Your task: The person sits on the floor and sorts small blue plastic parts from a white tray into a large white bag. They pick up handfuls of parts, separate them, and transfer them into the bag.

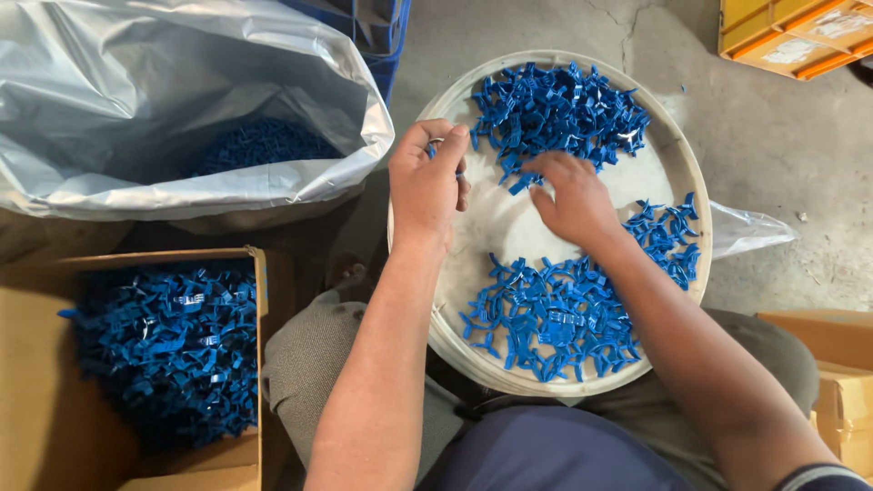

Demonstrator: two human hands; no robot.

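Overhead view of my lap and both hands at a round white tray (677, 145) that rests on my knees. My left hand (427, 182) is at the tray's left rim, thumb and fingers pinched together on one small blue plastic clip (458, 171), most of which is hidden behind the fingers. My right hand (571, 195) lies palm down near the tray's middle, fingers curled loosely on the near edge of the far heap of blue clips (556, 111); whether it grips any piece cannot be told, since the fingertips cover what lies under them. My two hands are just beside each other but not touching, with bare white tray floor between and below them.

A second heap of blue clips (546, 318) lies along the tray's near side, running under my right forearm and up the right rim. At my left, an open cardboard box (259, 300) is filled with the same blue clips (168, 336). Beyond it stands an open silvery plastic bag (182, 100), with more blue pieces (264, 144) visible deep inside. A crumpled clear plastic bag (746, 227) shows past the tray's right rim on the concrete floor (782, 136). An orange crate (800, 36) occupies the upper right corner
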